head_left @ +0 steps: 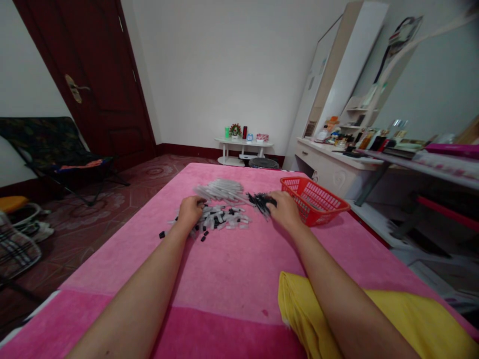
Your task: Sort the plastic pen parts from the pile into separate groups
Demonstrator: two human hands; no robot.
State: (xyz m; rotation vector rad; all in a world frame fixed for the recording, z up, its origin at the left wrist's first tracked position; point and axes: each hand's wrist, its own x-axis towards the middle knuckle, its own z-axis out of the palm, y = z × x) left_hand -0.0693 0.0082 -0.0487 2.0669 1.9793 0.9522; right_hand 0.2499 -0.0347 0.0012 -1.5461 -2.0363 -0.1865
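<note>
My left hand (190, 213) is over the left side of a loose pile of small clear and black pen caps (228, 219). Its fingers are curled together, with a dark bit at the tips too small to name. Just beyond lie pale, clear pen barrels (224, 189), heaped side by side. To the right, my right hand (285, 208) has its thumb and fingers closed round part of a bunch of thin, black-ended pen refills (259, 201). Close beside that hand stands a red plastic basket (318, 219) with pale contents I cannot make out.
A pink cloth (224, 279) covers the table. Yellow fabric (303, 309) lies under my right forearm at the near right. A dressing table (329, 162) with bottles stands to the right, a folding chair (56, 144) to the left, and a low white stand (243, 142) by the far wall.
</note>
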